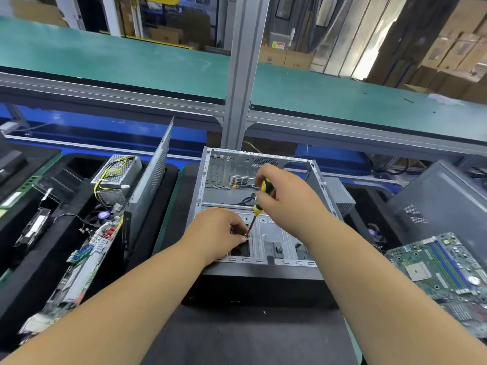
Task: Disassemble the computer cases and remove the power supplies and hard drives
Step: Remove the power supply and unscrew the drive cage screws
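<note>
Both forearms reach in; right hand (286, 192) grips screwdriver (259, 204) upright.

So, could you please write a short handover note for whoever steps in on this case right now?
Right hand grips the yellow-and-black screwdriver, tip at a screw on the case floor.
Left hand pinches beside the tip.
Open case sits centre, motherboard already out.
One power supply lies left; a motherboard lies right.
Left to do: finish this screw. Whether a drive remains inside cannot be told.
</note>
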Demonstrator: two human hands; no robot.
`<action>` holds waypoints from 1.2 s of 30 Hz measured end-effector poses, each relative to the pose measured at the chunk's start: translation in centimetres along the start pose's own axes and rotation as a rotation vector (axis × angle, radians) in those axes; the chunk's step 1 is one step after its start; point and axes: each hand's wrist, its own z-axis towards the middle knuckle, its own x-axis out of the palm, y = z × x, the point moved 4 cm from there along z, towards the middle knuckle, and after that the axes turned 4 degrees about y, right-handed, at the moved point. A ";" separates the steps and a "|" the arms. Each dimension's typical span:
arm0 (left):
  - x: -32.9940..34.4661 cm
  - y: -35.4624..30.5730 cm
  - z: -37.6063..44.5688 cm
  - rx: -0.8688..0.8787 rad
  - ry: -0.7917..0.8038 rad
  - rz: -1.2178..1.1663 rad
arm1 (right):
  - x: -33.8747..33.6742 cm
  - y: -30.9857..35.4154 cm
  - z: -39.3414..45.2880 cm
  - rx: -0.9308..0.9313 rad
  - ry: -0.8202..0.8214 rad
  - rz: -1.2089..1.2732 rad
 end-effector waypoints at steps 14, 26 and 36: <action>0.1 0.1 -0.2 0.002 0.013 -0.007 | -0.8 1.2 0.9 0.005 0.215 -0.019; 0.1 0.2 -0.2 -0.006 0.014 -0.014 | -1.3 1.3 1.6 0.013 0.186 -0.238; 0.1 0.1 0.0 0.034 0.003 0.013 | -1.1 1.3 1.5 0.029 0.249 -0.160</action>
